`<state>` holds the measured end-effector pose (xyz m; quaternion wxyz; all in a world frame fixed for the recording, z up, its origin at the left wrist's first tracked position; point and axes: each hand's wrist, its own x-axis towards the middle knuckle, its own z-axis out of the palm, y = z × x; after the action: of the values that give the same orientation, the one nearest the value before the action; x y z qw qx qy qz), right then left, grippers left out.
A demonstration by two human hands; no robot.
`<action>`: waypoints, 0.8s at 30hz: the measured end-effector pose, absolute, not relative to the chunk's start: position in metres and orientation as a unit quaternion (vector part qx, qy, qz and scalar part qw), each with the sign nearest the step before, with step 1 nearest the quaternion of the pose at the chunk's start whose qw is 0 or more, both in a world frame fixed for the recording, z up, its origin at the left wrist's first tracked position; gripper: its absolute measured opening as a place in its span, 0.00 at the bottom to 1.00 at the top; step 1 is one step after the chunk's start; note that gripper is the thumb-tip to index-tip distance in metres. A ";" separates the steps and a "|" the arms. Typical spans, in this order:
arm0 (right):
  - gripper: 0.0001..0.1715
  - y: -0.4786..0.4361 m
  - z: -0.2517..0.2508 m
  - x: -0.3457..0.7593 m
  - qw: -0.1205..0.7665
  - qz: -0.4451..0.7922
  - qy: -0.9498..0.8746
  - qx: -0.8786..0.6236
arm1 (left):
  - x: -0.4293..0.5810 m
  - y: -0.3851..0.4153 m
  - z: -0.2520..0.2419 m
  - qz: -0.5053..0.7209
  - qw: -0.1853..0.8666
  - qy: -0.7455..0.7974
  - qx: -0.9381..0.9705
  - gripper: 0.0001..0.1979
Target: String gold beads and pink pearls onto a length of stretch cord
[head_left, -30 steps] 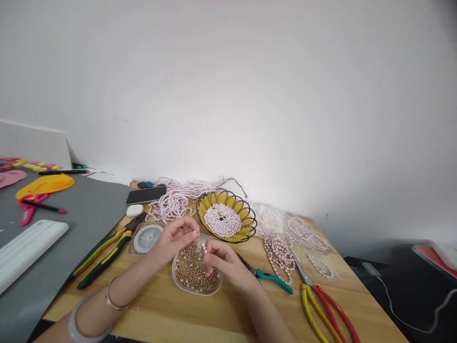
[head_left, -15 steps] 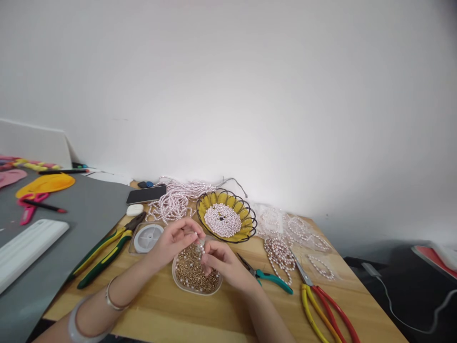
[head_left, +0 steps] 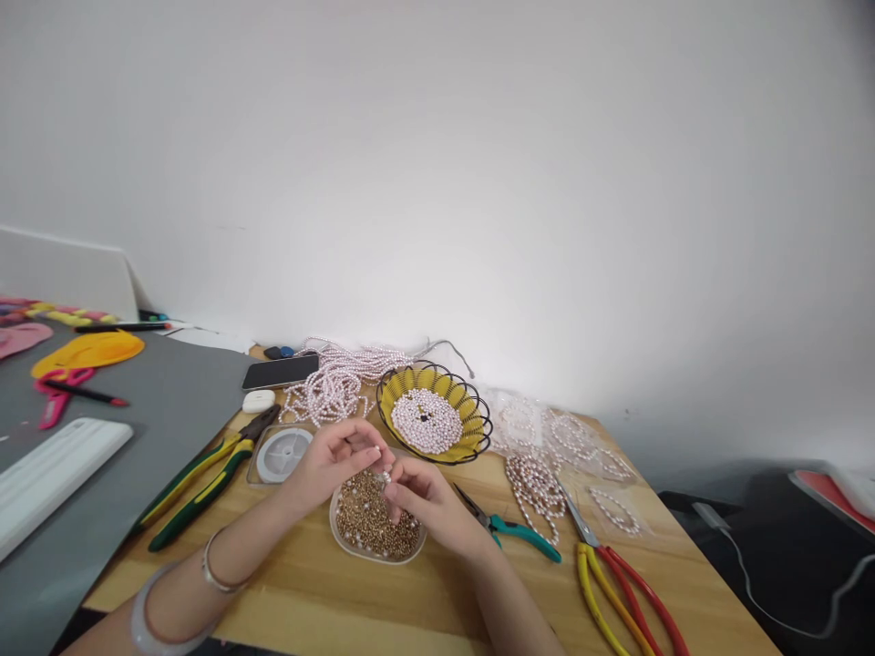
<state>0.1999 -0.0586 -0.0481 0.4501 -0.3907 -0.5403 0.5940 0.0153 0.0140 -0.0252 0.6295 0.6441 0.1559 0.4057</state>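
A plain white wall fills the top half of the picture, and a wooden desk (head_left: 444,601) sits along the bottom. A grey mat (head_left: 137,410) covers the left part.

Both hands meet in the lower middle of the frame, just above a clear bowl of small brown beads (head_left: 375,527). The left hand (head_left: 328,460) and the right hand (head_left: 427,497) bring their fingertips together on something tiny and pale, a small pearl bit (head_left: 384,476). It is too small to tell its shape or which way it points. Each grip is pinched narrow on it. The hands hide part of the bowl. The arms are cut off at the bottom edge, and two bangles show on the left wrist.

Just above the hands is a yellow wire basket (head_left: 471,428) holding pale pink pearls. Pearl strings (head_left: 334,383) lie in a heap above and to the left of it. A dark phone (head_left: 280,372) lies beside them. Left of the bowl is a round spool in a clear box (head_left: 280,453), and green pliers (head_left: 205,478) slant toward the lower left. Teal pliers (head_left: 519,531) lie right of the hands. Red and yellow pliers (head_left: 615,583) run off the bottom right.

No writing can be read anywhere.
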 end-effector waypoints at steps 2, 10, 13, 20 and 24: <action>0.25 -0.058 -0.049 0.199 0.457 0.590 -0.541 -0.387 | 0.015 0.014 -0.025 0.404 0.630 0.153 0.646 0.09; 0.23 -0.057 -0.051 0.199 0.471 0.581 -0.541 -0.384 | 0.014 0.015 -0.027 0.428 0.597 0.133 0.665 0.06; 0.23 -0.058 -0.050 0.199 0.470 0.576 -0.547 -0.385 | 0.015 0.015 -0.028 0.459 0.560 0.135 0.677 0.04; 0.24 -0.057 -0.047 0.198 0.471 0.563 -0.552 -0.396 | 0.016 0.016 -0.031 0.479 0.508 0.167 0.696 0.06; 0.25 -0.057 -0.047 0.198 0.471 0.565 -0.552 -0.394 | 0.017 0.015 -0.029 0.481 0.516 0.180 0.686 0.09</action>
<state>0.1982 -0.0573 -0.0471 0.4707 -0.3937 -0.5518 0.5648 0.0166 0.0145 -0.0289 0.5161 0.6856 0.1797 0.4809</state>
